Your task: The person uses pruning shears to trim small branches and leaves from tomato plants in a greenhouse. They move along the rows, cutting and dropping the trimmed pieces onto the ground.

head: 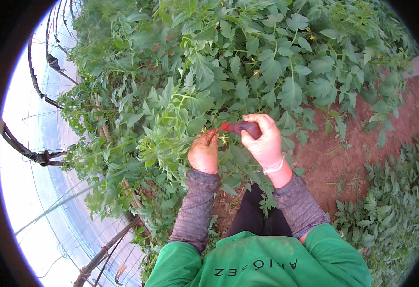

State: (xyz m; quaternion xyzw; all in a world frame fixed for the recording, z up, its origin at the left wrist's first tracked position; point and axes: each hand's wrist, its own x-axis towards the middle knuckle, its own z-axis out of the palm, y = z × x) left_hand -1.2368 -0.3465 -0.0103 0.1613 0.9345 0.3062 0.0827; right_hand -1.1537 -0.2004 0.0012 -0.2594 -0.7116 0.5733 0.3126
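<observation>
My right hand [265, 140], in a thin pale glove, is closed around a small squeeze bottle [249, 130] with dark red contents. The bottle lies nearly level, its red tip [225, 126] pointing left toward my left hand [204, 152]. The fingertips of my left hand, stained reddish, pinch at a yellow-flowered truss; exactly what is between them is too small to tell. Yellow tomato flowers [223, 138] hang just right of those fingertips, below the bottle's tip. Leafy tomato plants [202, 71] surround both hands.
Bare reddish soil [324, 158] runs along the right, with another row of plants [392, 215] beyond it. At the left are wooden poles [103, 254], a taut green string [53, 208] and the greenhouse's plastic sheeting [57, 143]. My legs [259, 215] stand close to the foliage.
</observation>
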